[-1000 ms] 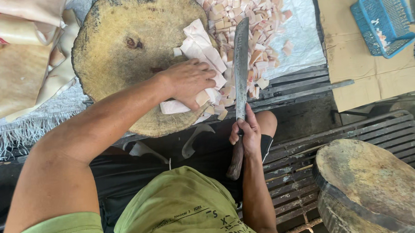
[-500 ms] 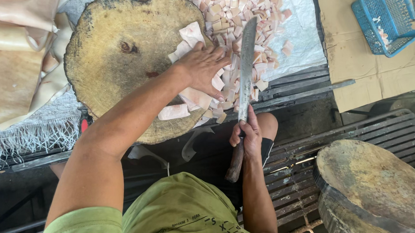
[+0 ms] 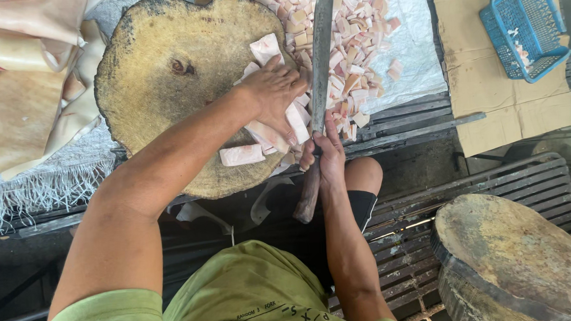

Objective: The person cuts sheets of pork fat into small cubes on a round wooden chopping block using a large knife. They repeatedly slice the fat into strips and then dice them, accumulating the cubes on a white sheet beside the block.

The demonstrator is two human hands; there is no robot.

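Working on the round wooden chopping block, I press my left hand flat on the pale strips at its right edge. My right hand is clenched around the handle of the long cleaver, just beside my fingers. To cut well, I should tuck my fingertips back from the blade.

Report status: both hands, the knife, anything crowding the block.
Left hand flat on pale strips on the wooden block. Right hand shut on knife handle, blade pointing away. Pile of cut cubes beside the blade.
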